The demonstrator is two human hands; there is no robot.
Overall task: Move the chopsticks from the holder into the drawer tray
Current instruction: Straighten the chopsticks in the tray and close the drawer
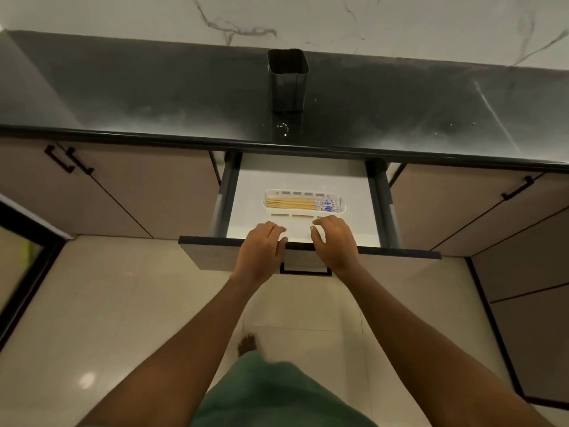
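Observation:
Several wooden chopsticks (295, 203) with blue-patterned ends lie side by side in a white slotted tray (308, 192) inside the pulled-out drawer (363, 211). A dark square holder (288, 80) stands upright on the black countertop, and nothing shows above its rim. My left hand (263, 249) and my right hand (334, 241) hover over the drawer's front edge, just in front of the tray. Both have their fingers curled downward and spread, with nothing in them. Neither hand touches the chopsticks.
The drawer front with its black handle (304, 271) juts out over the tiled floor. Closed cabinet doors (138, 192) flank the drawer on both sides. The countertop (154, 94) runs along a marbled wall. My bare foot (248, 343) is below.

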